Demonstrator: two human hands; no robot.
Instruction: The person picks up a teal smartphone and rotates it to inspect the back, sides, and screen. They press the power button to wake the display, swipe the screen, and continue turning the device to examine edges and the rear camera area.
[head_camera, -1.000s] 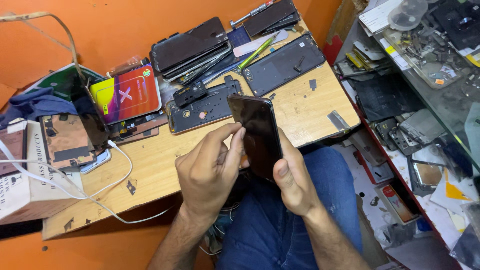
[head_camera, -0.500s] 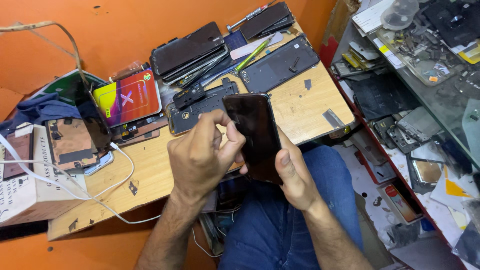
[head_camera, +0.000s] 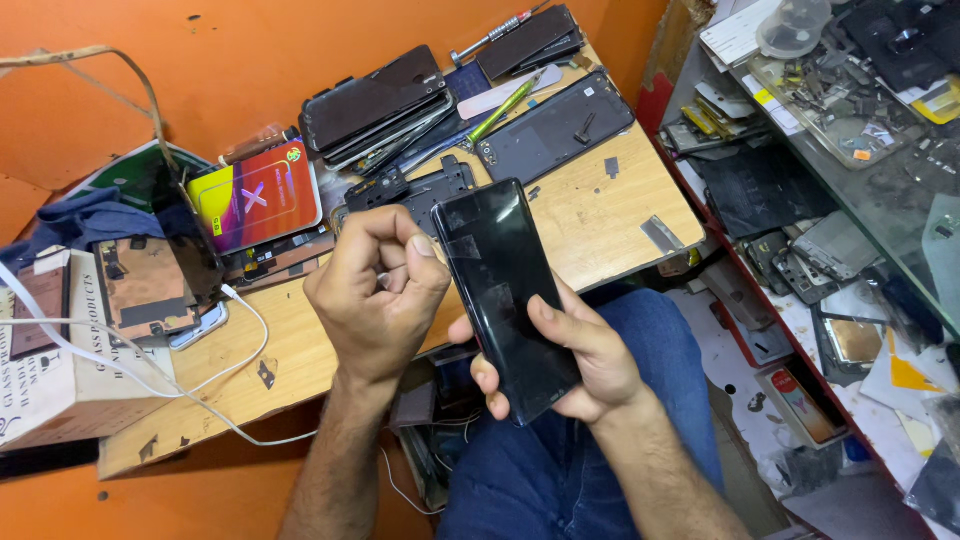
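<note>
- Wooden workbench (head_camera: 590, 215), strewn with stacked dark phone panels (head_camera: 375, 100) at 11 o'clock.
- Black phone (head_camera: 505, 290), at centre, tilted over the person's lap, off the bench edge.
- Right hand (head_camera: 575, 360), at 5 o'clock, cradles the phone from beneath, thumb pressed on its glossy face.
- Left hand (head_camera: 375, 295), at 9 o'clock from the phone, fingers curled, thumb tip touching the phone's upper left edge.
- White cable (head_camera: 190, 385) trails at 8 o'clock.
</note>
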